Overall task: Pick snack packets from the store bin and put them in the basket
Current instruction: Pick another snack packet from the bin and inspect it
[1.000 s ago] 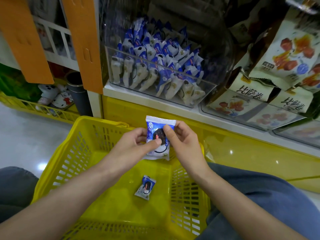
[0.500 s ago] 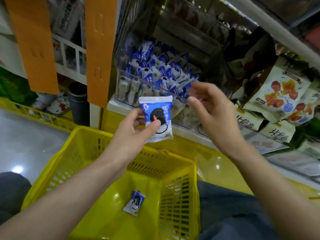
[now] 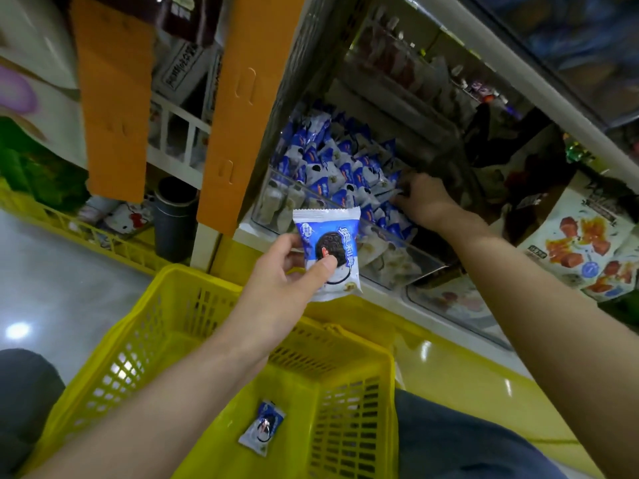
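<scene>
My left hand (image 3: 287,271) pinches a blue and white snack packet (image 3: 330,236) with a dark cookie printed on it, held upright above the far rim of the yellow basket (image 3: 145,344). One more packet of the same kind (image 3: 262,426) lies on the basket floor. My right hand (image 3: 423,198) is inside the clear store bin (image 3: 408,267), fingers curled down among the pile of blue and white packets (image 3: 332,164). Whether those fingers hold a packet is hidden.
Orange panels (image 3: 235,115) hang left of the bin. A second bin with white packets showing red fruit (image 3: 581,243) sits to the right. A yellow shelf front (image 3: 432,357) runs below. A dark cylinder (image 3: 174,216) and a low yellow crate (image 3: 86,229) stand at left.
My right hand let go of the held packet and reached forward into the bin. My left hand raised the packet alone. The view tilted upward toward the shelf.
</scene>
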### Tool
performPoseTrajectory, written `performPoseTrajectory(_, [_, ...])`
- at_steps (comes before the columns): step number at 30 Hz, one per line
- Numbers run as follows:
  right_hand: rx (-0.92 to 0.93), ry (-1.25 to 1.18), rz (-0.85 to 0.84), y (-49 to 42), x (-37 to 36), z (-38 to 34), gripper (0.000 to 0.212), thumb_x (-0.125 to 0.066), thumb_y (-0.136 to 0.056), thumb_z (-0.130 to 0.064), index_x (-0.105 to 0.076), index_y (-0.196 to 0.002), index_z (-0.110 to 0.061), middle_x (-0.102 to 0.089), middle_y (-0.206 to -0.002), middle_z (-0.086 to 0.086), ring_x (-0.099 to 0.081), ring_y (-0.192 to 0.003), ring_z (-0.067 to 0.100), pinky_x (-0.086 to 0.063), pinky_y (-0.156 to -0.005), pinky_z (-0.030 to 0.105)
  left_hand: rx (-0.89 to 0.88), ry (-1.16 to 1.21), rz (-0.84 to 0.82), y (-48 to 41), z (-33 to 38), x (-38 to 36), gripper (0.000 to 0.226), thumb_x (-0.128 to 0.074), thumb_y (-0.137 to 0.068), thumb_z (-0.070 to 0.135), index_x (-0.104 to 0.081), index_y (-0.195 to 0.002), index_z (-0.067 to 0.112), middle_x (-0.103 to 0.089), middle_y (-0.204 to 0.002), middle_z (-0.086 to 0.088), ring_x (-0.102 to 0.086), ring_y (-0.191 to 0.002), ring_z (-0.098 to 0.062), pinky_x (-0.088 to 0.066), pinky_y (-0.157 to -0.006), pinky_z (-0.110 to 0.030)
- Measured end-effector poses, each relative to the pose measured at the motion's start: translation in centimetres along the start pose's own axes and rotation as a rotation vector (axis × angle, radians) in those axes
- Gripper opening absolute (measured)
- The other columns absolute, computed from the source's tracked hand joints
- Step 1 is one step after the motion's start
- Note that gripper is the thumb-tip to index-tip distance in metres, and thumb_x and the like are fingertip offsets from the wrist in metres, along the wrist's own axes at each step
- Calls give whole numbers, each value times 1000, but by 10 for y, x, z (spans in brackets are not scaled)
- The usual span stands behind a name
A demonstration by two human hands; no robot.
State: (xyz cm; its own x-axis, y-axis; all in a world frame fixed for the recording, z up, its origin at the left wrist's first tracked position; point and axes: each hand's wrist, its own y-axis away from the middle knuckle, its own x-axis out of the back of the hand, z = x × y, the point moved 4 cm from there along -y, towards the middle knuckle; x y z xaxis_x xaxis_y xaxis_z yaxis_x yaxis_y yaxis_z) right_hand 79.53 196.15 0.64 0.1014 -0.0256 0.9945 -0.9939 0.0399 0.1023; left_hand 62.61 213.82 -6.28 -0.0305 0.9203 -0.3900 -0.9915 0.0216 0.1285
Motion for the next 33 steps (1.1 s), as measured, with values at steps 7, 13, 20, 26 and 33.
performPoseTrajectory(7, [-62, -212, -46, -4, -4, -1, 27, -65, -84, -35, -64, -90, -8, -56, -83, 8, -50, -67, 16, -43, -70, 33, 59, -21, 15, 0, -2, -3, 17, -59, -88, 19, -58, -105, 25, -67, -103, 5, -64, -86, 0, -48, -70, -6])
performPoseTrajectory(13, [26, -259, 256, 9, 11, -3, 12, -60, -89, -16, -59, -101, -17, -54, -85, -3, -50, -78, 11, -39, -69, 25, 148, -47, 18, 3, -6, -2, 7, -57, -90, 21, -58, -96, 23, -69, -95, 7, -64, -76, 5, -47, -66, -10])
performPoseTrajectory(20, [306, -623, 666, 90, 68, -22, 13, -60, -88, -17, -56, -101, -16, -57, -82, -15, -55, -70, -7, -45, -62, 8, 309, 64, -62, 7, -12, -7, 48, -62, -68, 50, -59, -103, 17, -74, -86, 5, -70, -80, -11, -53, -80, -35])
performPoseTrajectory(26, [236, -975, 96, 138, 26, -36, 13, -61, -87, -9, -57, -91, -20, -66, -81, 4, -63, -60, 3, -48, -48, 14, 283, 140, -153, 13, -5, -14, 58, -44, -70, 61, -63, -111, 25, -71, -103, -2, -68, -93, -21, -55, -66, -32])
performPoseTrajectory(33, [240, -1025, -111, 153, -6, -41, 13, -50, -94, -12, -60, -96, -20, -68, -84, -2, -65, -73, 2, -53, -63, 17, 193, 128, -247, 23, -3, -19, 46, -60, -75, 35, -59, -118, 19, -72, -104, -1, -69, -92, -17, -57, -76, -32])
